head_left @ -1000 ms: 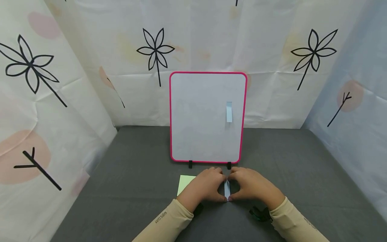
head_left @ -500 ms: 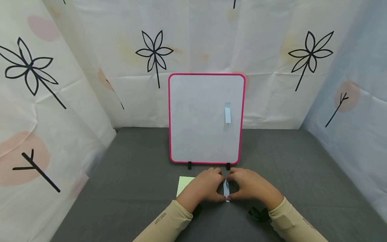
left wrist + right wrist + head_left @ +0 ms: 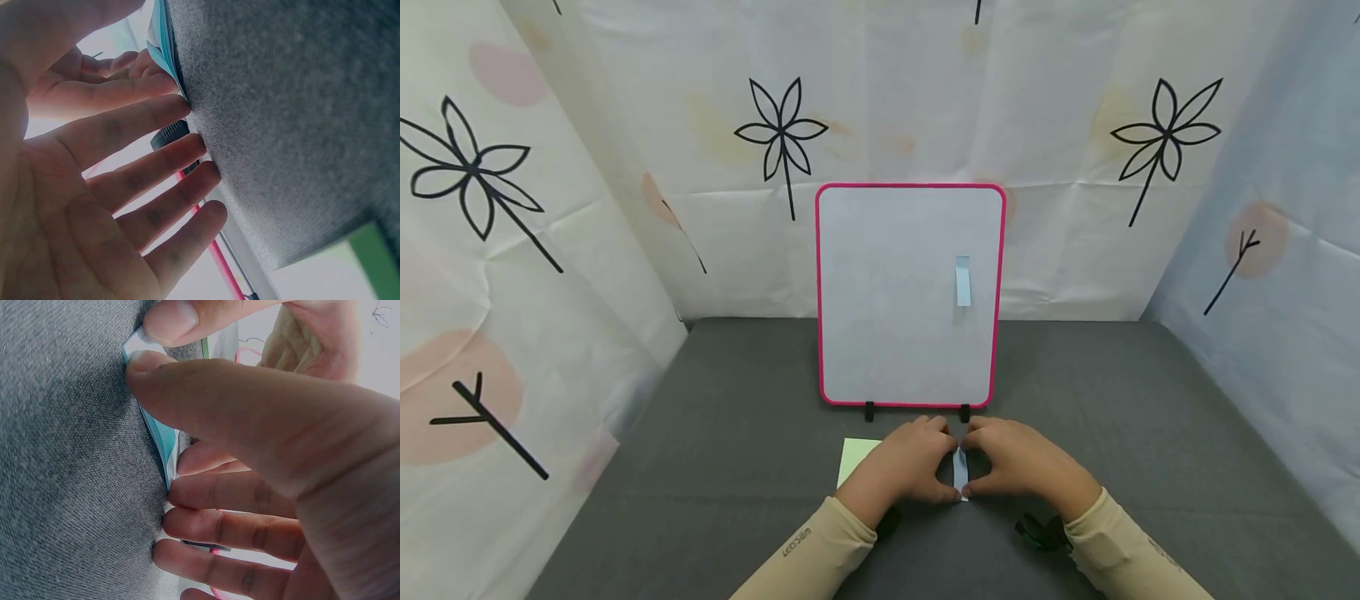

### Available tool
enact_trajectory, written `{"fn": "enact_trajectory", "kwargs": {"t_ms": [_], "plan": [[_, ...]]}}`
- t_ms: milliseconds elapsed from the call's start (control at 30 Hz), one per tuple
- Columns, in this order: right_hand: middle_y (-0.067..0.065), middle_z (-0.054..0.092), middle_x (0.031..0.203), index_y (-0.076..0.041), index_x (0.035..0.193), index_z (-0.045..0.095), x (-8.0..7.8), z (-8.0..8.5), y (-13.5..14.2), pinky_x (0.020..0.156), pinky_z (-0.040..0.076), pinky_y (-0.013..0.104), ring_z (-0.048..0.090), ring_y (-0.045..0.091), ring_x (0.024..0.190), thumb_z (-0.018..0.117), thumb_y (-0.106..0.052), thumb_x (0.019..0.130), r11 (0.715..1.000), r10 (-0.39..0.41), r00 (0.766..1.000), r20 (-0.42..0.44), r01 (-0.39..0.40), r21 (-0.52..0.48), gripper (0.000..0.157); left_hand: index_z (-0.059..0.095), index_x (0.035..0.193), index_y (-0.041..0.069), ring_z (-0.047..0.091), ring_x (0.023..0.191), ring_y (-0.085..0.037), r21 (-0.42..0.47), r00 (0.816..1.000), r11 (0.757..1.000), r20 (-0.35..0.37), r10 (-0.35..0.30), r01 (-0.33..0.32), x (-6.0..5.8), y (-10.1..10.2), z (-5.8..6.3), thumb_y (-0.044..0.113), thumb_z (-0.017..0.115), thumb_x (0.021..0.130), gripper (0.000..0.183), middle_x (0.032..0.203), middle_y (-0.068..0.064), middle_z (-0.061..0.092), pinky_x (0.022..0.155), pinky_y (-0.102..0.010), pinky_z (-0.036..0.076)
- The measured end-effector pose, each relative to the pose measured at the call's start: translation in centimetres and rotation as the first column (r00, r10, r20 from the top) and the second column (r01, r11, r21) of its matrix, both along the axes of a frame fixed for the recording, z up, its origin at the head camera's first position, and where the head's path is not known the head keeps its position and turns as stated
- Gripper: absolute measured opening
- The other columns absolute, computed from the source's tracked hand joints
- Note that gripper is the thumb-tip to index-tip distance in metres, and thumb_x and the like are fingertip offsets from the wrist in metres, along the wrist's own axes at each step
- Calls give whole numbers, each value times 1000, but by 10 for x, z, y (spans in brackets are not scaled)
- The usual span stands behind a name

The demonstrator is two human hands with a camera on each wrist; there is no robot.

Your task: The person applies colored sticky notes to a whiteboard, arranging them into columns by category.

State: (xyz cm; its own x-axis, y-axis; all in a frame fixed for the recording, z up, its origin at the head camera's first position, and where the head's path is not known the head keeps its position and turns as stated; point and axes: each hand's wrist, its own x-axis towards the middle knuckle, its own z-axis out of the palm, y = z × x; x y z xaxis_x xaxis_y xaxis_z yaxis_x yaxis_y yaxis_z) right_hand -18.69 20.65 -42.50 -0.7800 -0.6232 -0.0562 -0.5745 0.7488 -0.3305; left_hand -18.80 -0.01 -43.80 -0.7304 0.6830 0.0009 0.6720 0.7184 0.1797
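A narrow folded strip of light blue paper (image 3: 961, 473) lies on the grey cloth between the two hands. My left hand (image 3: 917, 460) grips it from the left, thumb at the near end and index finger at the far end. From the right, my right hand (image 3: 1018, 460) holds the same ends, the two thumbs close together. In the right wrist view the right thumb presses on the near tip of the blue paper (image 3: 164, 439), whose layered folds show. The left wrist view shows the far end of the paper (image 3: 164, 47) by both index fingertips; the other left fingers are extended.
A pink-edged whiteboard (image 3: 895, 308) stands upright on black feet (image 3: 869, 411) behind the hands. One blue paper strip (image 3: 963, 282) clings to its right side. Light green paper (image 3: 856, 457) lies partly under the left forearm. A dark object (image 3: 1041, 533) sits by the right wrist.
The head view has shifted slightly, so the board and hands sit a little differently in frame. Both hands keep their hold on the blue paper with hardly any movement.
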Motion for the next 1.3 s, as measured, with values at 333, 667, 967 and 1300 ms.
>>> {"fn": "enact_trajectory", "kwargs": {"t_ms": [333, 667, 967, 1300], "plan": [[-5, 65, 102, -10, 111, 79, 0, 0, 0, 82, 57, 34, 62, 8, 88, 96, -34, 76, 1000, 6, 1000, -4, -6, 4, 46, 78, 118, 20, 58, 96, -13, 1, 1000, 1000, 2, 6, -6, 1, 0, -1, 50, 87, 84, 47, 116, 2, 65, 89, -29, 55], [-5, 66, 105, -10, 111, 78, 1, 1, -1, 84, 58, 36, 64, 10, 92, 95, -33, 78, 1000, 9, 1000, -12, -9, -5, 43, 78, 119, 19, 57, 95, -13, -6, 1000, 1000, 1, 15, -15, 0, 0, -3, 50, 87, 85, 47, 116, 2, 65, 88, -29, 55], [-5, 66, 105, -10, 111, 78, 1, 1, -1, 84, 58, 36, 64, 9, 92, 95, -32, 79, 1000, 6, 1000, -10, -6, -2, 42, 78, 119, 19, 57, 95, -13, -10, 1000, 1000, -3, 22, -22, 1, 1, -1, 49, 87, 85, 46, 117, 2, 66, 87, -29, 55], [-4, 67, 107, -9, 112, 78, 0, 1, 0, 85, 58, 37, 64, 10, 93, 94, -32, 80, 1000, 8, 1000, 1, -8, 1, 43, 78, 119, 20, 57, 95, -12, -7, 1000, 1000, -6, 18, -18, 2, 0, -1, 48, 87, 86, 45, 116, 2, 66, 88, -29, 55]]}}
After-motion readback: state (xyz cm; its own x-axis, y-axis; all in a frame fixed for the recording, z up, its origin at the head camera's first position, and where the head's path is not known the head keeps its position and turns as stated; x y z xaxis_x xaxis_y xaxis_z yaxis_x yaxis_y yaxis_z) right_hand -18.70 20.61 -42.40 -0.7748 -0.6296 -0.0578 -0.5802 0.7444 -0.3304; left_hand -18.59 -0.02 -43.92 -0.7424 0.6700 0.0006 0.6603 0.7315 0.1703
